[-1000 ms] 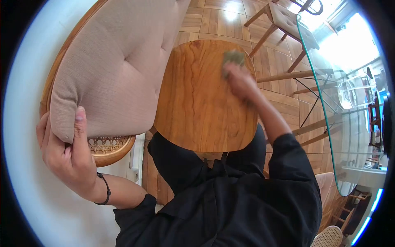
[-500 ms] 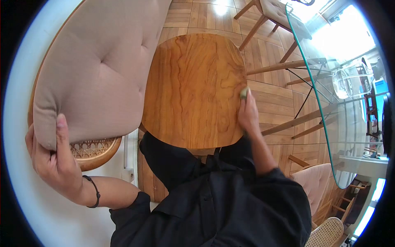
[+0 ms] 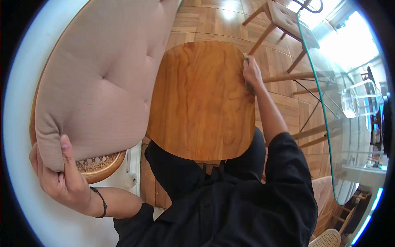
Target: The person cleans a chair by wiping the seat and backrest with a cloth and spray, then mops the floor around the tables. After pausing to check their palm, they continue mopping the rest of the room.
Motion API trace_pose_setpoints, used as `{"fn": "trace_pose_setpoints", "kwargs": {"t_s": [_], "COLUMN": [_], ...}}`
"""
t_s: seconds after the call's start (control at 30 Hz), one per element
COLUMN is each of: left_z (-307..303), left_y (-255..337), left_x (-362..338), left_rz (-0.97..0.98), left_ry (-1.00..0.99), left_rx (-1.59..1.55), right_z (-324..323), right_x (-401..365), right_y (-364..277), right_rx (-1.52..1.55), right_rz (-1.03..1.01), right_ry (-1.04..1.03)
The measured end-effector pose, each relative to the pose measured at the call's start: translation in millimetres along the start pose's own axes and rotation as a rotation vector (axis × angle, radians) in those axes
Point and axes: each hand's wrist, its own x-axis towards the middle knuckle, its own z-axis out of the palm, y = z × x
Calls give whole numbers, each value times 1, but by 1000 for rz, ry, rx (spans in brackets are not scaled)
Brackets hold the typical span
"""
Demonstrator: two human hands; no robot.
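Observation:
My left hand (image 3: 66, 177) grips the front corner of a beige tufted cushion (image 3: 103, 94), thumb on top and fingers beneath. Under the cushion, part of a woven cane seat (image 3: 101, 164) with a rounded wooden rim shows. In front of my lap stands a wooden stool (image 3: 201, 103) with a rounded, glossy top. At the top's right edge, my right hand (image 3: 252, 74) is closed on a small greenish cloth (image 3: 249, 87), mostly hidden by the fingers.
A glass table (image 3: 323, 111) with wooden legs stands at the right, bearing a clear container (image 3: 360, 99). A cushioned chair (image 3: 288, 20) is at the upper right, over the parquet floor (image 3: 218, 20). Another beige chair (image 3: 323, 189) stands lower right.
My right hand has moved forward along the stool's right edge with the cloth. My left hand still holds the cushion corner. The whole view has shifted slightly.

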Motion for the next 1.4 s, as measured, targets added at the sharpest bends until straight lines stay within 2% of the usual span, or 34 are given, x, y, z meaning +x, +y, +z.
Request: {"fn": "trace_pose_setpoints", "kwargs": {"t_s": [0.13,0.2,0.27,0.33,0.4,0.5,0.6,0.67,0.73,0.77,0.83,0.93,1.07,1.13,1.23,1.3,1.37,1.4], "left_z": [1,2,2,-1,-2,-1,1,0,1,3,7,8,7,7,8,8,8,8], "left_y": [10,11,9,5,7,7,8,7,6,8,12,7,7,6,5,5,5,4], "left_x": [4,4,3,0,2,3,4,3,3,4,7,5,5,5,6,6,7,7], "left_rz": [-35,-62,-73,-68,-62,-79,-96,-99,-101,-102,-105,-77,-85,-73,-54,-38,-23,-18], "left_ry": [10,18,7,-24,-33,-26,-23,-33,-27,1,55,66,57,47,55,60,66,69], "left_rx": [21,1,5,34,47,23,9,9,2,-14,-52,-59,-75,-68,-69,-63,-55,-48], "right_z": [32,61,113,122,180,192,162,123,105,97,85,49,25,8,-16,-29,-43,-51], "right_x": [76,93,93,64,60,46,57,69,82,83,78,61,37,12,-43,-83,-130,-150], "right_y": [-66,-106,-139,-192,-201,-205,-198,-183,-155,-140,-106,-84,-58,-50,-45,-33,-27,-29], "right_rx": [-136,-257,-253,-247,-231,-211,-181,-403,-408,-306,-335,-374,-326,-232,-247,-165,-96,-104], "right_rz": [-10,-198,-353,-406,-676,-860,-640,-504,-278,-89,-137,68,263,364,431,402,226,268], "right_ry": [-225,-424,-467,-504,-492,-376,-421,-488,-397,-296,-121,-36,-17,-10,-58,-87,-32,-62]}}
